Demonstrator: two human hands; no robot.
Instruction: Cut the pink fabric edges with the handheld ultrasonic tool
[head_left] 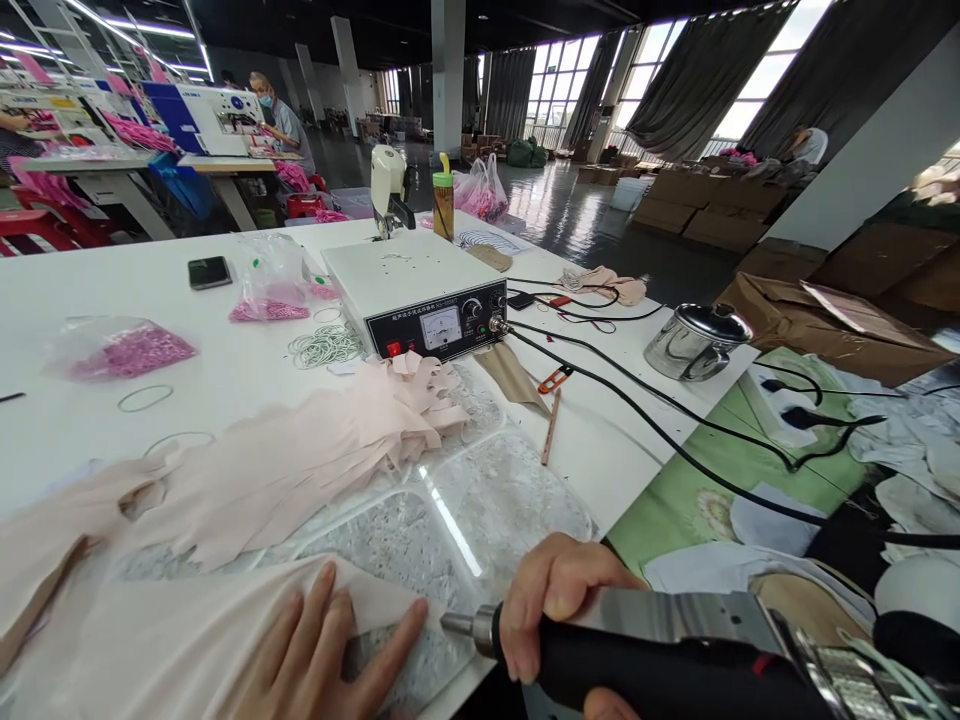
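My left hand (319, 650) lies with its fingers spread on a piece of pale pink fabric (150, 640), pressing it against the clear-covered, stone-patterned work surface (517, 490). My right hand (559, 600) is wrapped round a handheld ultrasonic welding gun (660, 640), black with a metal top. The gun's narrow metal tip points left, close to the fabric's edge and my left index fingertip; contact cannot be made out. Beyond my left hand lies a layered stack of pale pink fabric strips (300, 450). Behind the strips stands the white ultrasonic generator box (435, 320) with dial and knobs.
Black cables (645, 430) run from the generator to the right side. A steel mug (694, 345), orange cutter (555, 379) and pencil (551, 430) lie rightward. Rubber bands (326, 343), pink-filled bags (146, 350) and a phone (209, 272) are leftward. A co-worker (281, 120) sits at a sewing machine.
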